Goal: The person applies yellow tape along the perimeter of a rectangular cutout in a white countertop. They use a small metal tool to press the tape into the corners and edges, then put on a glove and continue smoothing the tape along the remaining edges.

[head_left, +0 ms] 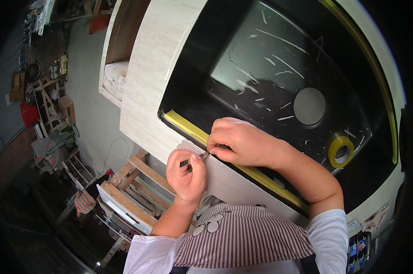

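My left hand (186, 176) is closed, with thumb and fingers gripping a thin metal snap-off knife blade (186, 162). The blade points to the right, over the near edge of the pale countertop (144, 123). At its far end my right hand (236, 141) is pinched shut, fingertips close to the blade's tip; what they hold is hidden. Under the right hand and wrist runs yellow tape (188, 127) along the near rim of a black sink (190, 86).
Inside the sink lie a yellow tape roll (341, 151) and several pale scraps (286, 118), near a round drain hole (309, 107). More yellow tape (391, 112) lines the far right rim. A wooden pallet-like frame (138, 182) stands on the floor at the left.
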Tool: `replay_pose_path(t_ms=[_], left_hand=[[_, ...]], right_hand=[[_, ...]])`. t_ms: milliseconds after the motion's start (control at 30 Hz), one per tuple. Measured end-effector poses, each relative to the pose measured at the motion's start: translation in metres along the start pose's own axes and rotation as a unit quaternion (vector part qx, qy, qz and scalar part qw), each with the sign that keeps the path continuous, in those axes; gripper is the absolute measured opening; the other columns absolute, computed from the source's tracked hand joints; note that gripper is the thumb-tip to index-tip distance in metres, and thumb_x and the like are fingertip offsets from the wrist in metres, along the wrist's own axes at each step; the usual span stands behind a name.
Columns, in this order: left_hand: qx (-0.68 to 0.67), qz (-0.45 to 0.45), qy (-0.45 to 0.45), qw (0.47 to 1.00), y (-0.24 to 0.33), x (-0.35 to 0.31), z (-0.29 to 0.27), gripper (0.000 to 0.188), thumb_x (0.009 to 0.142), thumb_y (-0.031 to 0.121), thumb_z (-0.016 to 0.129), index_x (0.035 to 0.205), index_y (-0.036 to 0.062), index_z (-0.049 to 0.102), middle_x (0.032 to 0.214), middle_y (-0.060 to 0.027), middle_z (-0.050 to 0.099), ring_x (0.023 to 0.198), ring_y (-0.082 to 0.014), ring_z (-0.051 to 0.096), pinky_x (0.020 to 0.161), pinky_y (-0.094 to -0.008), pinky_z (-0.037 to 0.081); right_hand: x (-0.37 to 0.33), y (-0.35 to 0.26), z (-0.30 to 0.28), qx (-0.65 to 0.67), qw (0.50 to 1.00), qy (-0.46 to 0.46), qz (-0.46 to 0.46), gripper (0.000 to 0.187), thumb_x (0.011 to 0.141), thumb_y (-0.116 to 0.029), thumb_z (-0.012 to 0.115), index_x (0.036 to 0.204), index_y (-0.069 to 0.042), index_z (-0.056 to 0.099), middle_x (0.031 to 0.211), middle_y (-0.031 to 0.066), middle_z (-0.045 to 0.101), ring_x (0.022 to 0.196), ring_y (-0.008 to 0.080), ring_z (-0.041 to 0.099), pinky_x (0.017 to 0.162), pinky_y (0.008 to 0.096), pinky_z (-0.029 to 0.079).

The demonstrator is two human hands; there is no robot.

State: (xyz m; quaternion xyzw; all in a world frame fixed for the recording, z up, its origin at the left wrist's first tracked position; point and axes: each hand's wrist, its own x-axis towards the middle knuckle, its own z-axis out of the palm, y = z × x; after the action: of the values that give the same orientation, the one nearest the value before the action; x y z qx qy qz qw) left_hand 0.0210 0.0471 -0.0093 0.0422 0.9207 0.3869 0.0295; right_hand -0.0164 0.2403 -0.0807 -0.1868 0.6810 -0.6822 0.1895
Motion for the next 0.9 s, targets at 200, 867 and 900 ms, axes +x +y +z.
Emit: replay_pose_path(t_ms=[200,867,900], left_hand=[[0.004,0.007,-0.004,1.0,0.006,-0.007,0.004,0.01,0.09,-0.007,0.064,0.084,-0.001,0.06,0.078,-0.0117,0.06,0.068,-0.0244,0.055,0.062,-0.035,0.044],[-0.002,0.019,-0.005,1.0,0.02,-0.034,0.021,0.011,0.087,-0.007,0.067,0.082,0.0004,0.06,0.076,-0.0113,0.061,0.066,-0.0264,0.055,0.061,-0.0367,0.043],[-0.003,0.015,-0.004,1.0,0.02,-0.036,0.022,0.012,0.087,-0.007,0.067,0.082,0.0005,0.06,0.076,-0.0113,0.061,0.066,-0.0266,0.054,0.061,-0.0368,0.043]], right_hand=[[-0.009,0.0,-0.001,-0.005,1.0,-0.005,-0.002,0.008,0.09,-0.011,0.068,0.089,-0.004,0.071,0.094,0.0111,0.066,0.096,0.0317,0.065,0.085,0.0426,0.053],[-0.046,-0.002,-0.003,-0.013,1.0,-0.001,0.0,0.007,0.089,-0.011,0.068,0.09,-0.004,0.071,0.093,0.0109,0.066,0.095,0.0321,0.065,0.084,0.043,0.053],[-0.047,-0.002,-0.004,-0.014,1.0,-0.003,-0.001,0.007,0.089,-0.01,0.068,0.09,-0.004,0.071,0.093,0.0108,0.066,0.094,0.0322,0.065,0.084,0.043,0.053]])
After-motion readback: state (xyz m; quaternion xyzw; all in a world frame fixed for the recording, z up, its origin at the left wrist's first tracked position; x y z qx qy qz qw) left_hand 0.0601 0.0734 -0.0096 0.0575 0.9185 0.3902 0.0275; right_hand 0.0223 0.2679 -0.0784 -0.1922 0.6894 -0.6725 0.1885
